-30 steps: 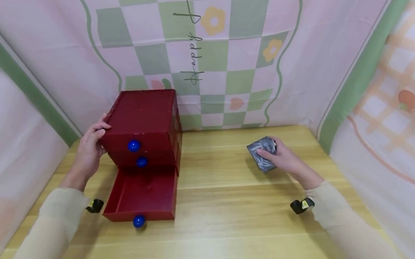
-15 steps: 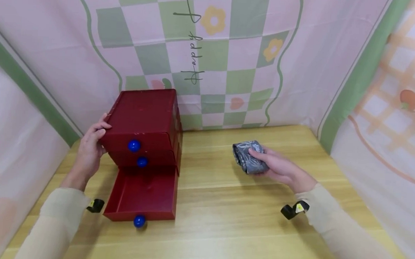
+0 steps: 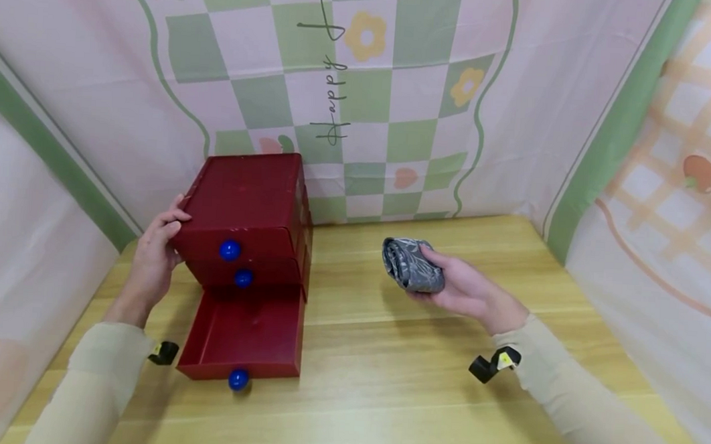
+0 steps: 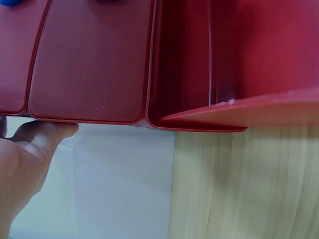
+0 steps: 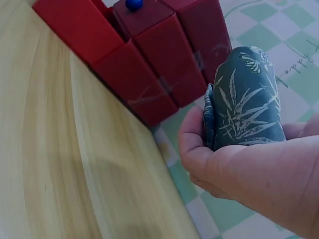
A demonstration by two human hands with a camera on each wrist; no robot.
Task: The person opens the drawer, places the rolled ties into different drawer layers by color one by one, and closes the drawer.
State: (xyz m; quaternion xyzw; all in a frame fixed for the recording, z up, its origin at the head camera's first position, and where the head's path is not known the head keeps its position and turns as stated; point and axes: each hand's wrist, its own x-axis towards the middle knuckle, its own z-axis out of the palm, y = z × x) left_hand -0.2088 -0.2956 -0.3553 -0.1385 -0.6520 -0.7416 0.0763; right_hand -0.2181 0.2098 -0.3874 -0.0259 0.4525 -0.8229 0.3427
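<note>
A dark red drawer cabinet with blue knobs stands at the left of the table. Its bottom drawer is pulled out, and nothing shows inside it. My left hand rests against the cabinet's left side near the top, fingertips at the upper edge; the left wrist view shows part of that hand touching the side wall. My right hand holds a rolled grey cloth with a pale leaf print above the table, right of the cabinet. In the right wrist view fingers curl round the rolled cloth.
The wooden table spreads in front and to the right of the cabinet. A patterned fabric backdrop hangs close behind it, with more fabric at both sides. The drawer's blue knob juts toward the front.
My right hand has moved left toward the cabinet with the rolled cloth and turned it, so the coiled end now faces left. My left hand and the drawers have stayed put.
</note>
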